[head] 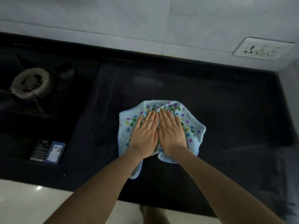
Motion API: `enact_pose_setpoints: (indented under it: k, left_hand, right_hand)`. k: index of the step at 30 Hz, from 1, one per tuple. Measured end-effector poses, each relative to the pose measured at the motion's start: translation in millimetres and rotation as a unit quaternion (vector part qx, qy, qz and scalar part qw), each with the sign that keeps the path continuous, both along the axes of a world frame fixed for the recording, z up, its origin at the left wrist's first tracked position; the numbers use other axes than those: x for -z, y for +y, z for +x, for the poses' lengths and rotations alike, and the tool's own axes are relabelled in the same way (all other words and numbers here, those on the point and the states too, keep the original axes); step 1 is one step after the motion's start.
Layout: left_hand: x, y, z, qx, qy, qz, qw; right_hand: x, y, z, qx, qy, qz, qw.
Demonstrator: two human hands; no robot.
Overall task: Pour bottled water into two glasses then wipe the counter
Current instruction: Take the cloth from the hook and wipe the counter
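A light blue cloth [192,125] with coloured dots lies bunched on the black counter [226,110], near its middle. My left hand [144,135] and my right hand [171,135] press flat on the cloth side by side, fingers straight and pointing toward the wall. One corner of the cloth hangs toward the counter's front edge beneath my left forearm. No bottle or glasses are in view.
A gas stove burner [31,83] sits on the counter at the left. A small dark packet [48,151] lies in front of it. A white wall socket [263,49] is on the tiled wall at the back right. The counter's front edge runs below my forearms.
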State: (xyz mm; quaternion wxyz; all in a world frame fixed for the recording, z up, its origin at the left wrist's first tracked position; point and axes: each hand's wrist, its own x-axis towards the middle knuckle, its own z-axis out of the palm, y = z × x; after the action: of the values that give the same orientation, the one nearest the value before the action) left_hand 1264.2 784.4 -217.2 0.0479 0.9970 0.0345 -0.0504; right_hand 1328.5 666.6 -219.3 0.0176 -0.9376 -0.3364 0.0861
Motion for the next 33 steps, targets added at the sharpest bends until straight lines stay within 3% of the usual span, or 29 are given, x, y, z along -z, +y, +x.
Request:
enact_pose_setpoints:
  k: [9,20,25,33]
  left_hand:
    - [4.7,57.4,123.2,-0.028,0.006,0.023,0.999]
    - [7.8,84.2,182.5,-0.049,0.021,0.033,0.998]
    - [5.2,80.1,160.9,-0.039,0.024,0.056,0.997]
    - [-2.2,76.7,31.9,0.023,0.001,0.048,0.999]
  right_hand:
    - [0.1,63.0,123.3,-0.004,0.003,-0.021,1.000]
    - [-1.7,93.9,178.9,0.013,0.004,-0.029,1.000]
    - [-6.2,88.8,155.2,0.029,0.007,-0.037,0.999]
    - [-9.3,72.5,25.4,0.038,0.025,-0.026,0.999]
